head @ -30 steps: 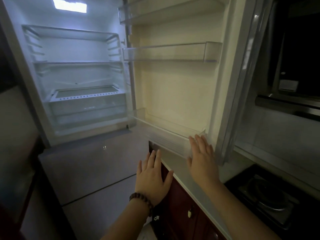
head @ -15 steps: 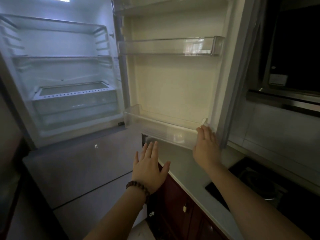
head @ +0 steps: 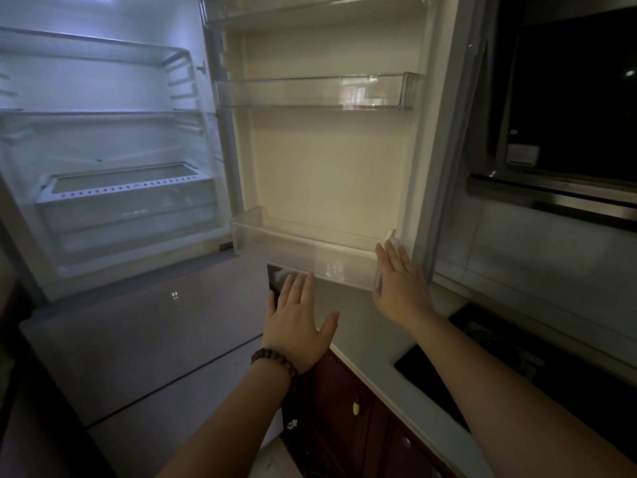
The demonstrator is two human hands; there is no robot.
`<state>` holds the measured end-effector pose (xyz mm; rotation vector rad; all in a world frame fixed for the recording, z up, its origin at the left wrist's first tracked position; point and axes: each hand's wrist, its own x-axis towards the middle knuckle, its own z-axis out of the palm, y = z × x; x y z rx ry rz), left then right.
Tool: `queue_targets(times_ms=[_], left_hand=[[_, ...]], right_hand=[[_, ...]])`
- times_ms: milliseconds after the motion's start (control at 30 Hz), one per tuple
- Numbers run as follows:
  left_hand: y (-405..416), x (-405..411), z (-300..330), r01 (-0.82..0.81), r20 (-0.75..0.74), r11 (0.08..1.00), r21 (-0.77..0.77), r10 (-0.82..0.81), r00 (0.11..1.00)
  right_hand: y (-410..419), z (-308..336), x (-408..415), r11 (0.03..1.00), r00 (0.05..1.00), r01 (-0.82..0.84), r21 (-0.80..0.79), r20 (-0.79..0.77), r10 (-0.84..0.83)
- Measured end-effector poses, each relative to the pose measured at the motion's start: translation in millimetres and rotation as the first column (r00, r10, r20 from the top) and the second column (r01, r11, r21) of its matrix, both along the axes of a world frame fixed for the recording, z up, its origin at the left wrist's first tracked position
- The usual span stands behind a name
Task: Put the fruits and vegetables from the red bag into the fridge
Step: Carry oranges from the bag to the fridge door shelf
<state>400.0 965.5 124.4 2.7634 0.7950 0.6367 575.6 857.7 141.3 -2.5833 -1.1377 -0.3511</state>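
The fridge (head: 103, 139) stands open and lit, its glass shelves and crisper drawer (head: 127, 201) bare. Its door (head: 327, 160) is swung wide to the right, with clear door bins. My right hand (head: 400, 284), fingers straight, touches the right end of the lowest door bin (head: 303, 250). My left hand (head: 296, 322) hovers flat with spread fingers just below that bin's front, a bead bracelet on its wrist. No red bag, fruit or vegetable shows in this view.
Below the open compartment are closed grey freezer drawers (head: 144, 332). A pale countertop (head: 365, 332) runs along the right over dark red cabinets (head: 348, 401), with a black hob (head: 482, 357) set in it. A dark window (head: 568, 98) sits above.
The door has swung further open to the right, with my right hand staying on the lowest bin's end. My left hand followed up and forward. The view shifted left and closer.
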Motion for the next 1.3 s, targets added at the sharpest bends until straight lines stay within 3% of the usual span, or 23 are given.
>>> queue_targets(times_ms=[400,700,1000,1300], left_hand=[[-29,37,9,0.153,0.007,0.988,0.009,-0.153,0.988],[-101,83,-3,0.414,-0.018,0.910,0.001,-0.414,0.910],[-224,117,-32,0.702,-0.086,0.712,-0.003,-0.699,0.710],[-378,103,-64,0.913,-0.135,0.404,-0.059,-0.909,0.394]], right_hand=[[-76,-1,-20,0.993,0.996,0.087,0.075,-0.027,-0.085],[-165,-29,-37,0.920,0.927,0.371,0.124,-0.099,-0.361],[-304,-61,-78,0.679,0.690,0.724,0.120,-0.155,-0.708],[-439,-95,-163,0.354,0.360,0.933,0.070,-0.255,-0.898]])
